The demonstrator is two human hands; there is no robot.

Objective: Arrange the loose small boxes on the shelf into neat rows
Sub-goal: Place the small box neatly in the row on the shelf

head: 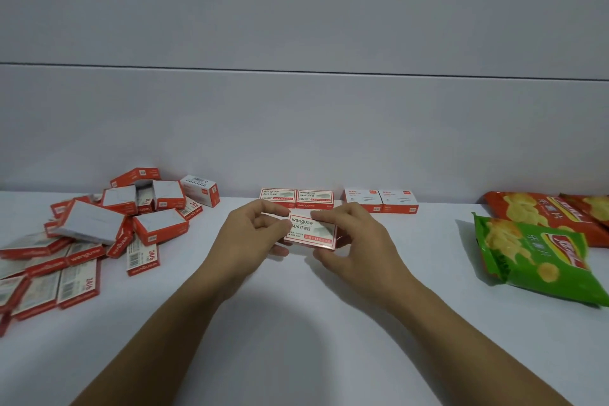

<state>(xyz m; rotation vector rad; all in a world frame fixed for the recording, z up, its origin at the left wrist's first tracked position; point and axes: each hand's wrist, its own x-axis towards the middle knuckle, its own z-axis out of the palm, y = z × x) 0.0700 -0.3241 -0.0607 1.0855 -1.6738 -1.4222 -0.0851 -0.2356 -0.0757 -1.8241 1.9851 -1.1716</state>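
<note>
Small box point(313, 232) mid-frame looks light and stiff — easy to pinch. Left hand point(253, 236) and right hand point(351, 237) hold its two ends.

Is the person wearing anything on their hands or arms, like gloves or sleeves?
No. The left hand and the right hand are bare: no gloves, rings or watch show. The left forearm and right forearm are bare too, with no sleeve in view.
</note>
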